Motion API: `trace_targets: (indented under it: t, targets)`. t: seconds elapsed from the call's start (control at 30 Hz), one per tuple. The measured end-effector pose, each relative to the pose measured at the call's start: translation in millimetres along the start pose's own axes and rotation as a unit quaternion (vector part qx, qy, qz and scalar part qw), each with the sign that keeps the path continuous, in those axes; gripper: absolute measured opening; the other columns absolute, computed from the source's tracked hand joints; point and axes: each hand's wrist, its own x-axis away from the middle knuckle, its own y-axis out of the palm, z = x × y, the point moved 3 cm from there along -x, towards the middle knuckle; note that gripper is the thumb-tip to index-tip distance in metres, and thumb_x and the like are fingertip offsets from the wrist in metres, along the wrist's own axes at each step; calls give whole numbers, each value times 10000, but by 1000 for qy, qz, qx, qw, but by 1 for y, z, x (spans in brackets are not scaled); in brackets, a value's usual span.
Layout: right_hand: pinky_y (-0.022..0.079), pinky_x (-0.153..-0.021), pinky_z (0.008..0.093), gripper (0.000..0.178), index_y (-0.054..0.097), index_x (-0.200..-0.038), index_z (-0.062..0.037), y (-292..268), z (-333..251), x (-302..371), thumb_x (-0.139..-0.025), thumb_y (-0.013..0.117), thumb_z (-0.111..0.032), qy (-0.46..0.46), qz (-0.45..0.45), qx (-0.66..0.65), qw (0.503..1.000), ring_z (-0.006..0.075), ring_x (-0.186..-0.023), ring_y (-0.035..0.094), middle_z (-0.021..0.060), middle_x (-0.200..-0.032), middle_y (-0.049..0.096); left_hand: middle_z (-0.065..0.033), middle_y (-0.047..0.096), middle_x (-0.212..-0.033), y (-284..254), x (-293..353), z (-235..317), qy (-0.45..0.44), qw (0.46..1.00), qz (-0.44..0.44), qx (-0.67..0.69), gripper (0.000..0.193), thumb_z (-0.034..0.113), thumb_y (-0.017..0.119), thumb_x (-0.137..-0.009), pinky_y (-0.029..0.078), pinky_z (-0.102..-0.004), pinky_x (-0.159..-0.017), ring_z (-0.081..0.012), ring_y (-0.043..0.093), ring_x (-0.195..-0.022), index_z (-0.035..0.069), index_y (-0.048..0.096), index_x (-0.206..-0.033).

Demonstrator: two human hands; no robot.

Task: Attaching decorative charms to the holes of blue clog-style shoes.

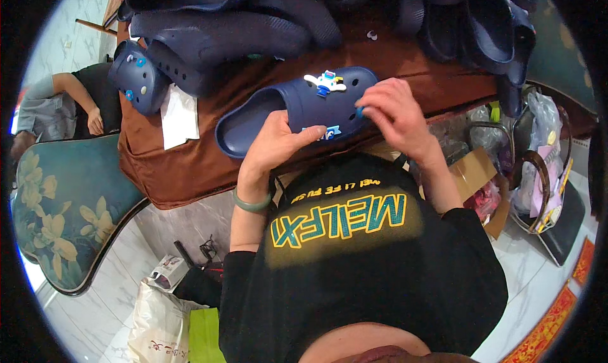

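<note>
A navy foam clog (305,107) lies at the near edge of the brown-covered table, its toe to the right. My left hand (278,140) grips its near side, thumb pressed on top and fingers hidden. By that thumb a blue-and-white shoe charm (330,132) sits on the clog. A white cartoon charm (325,82) with blue parts is fixed on the upper. At the toe, my right hand (399,115) is closed in a pinch on a small blue charm (360,112), whose shape is mostly covered by the fingers. Several round holes show around the toe.
More navy clogs (234,37) are heaped along the far side. One decorated clog (140,78) stands at the left beside a white paper (180,116). A small white charm (372,36) lies on the brown cloth (158,176). At right are a cardboard box (475,173) and bags.
</note>
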Motion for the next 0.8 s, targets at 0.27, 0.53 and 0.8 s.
trace_targets:
  t: [0.27, 0.53, 0.8]
  targets:
    - [310, -1031, 430, 426, 564, -1134, -97, 20, -7, 13, -751, 745, -136, 146, 67, -19, 987, 327, -1181, 436, 156, -1285, 429, -43, 672, -979, 1, 0, 4, -13, 1000, -11, -11, 305, 144, 733, -814, 483, -282, -806, -115, 601, -871, -24, 646, -1053]
    - [257, -1101, 433, 588, 419, -1265, -95, 38, 5, 15, -757, 716, -92, 260, 59, -194, 944, 394, -1342, 285, 208, -1437, 260, -63, 681, -991, 4, -1, 2, 8, 1000, -14, 17, 292, 113, 723, -819, 491, -288, -799, -119, 611, -871, -35, 641, -1058]
    - [286, -1077, 419, 268, 580, -993, -100, 34, 5, 13, -762, 715, -77, 229, 54, -139, 962, 381, -1335, 319, 193, -1445, 269, -43, 674, -986, 6, -4, 8, -4, 1000, -11, 12, 275, 97, 699, -830, 484, -284, -803, -111, 593, -871, -28, 640, -1068]
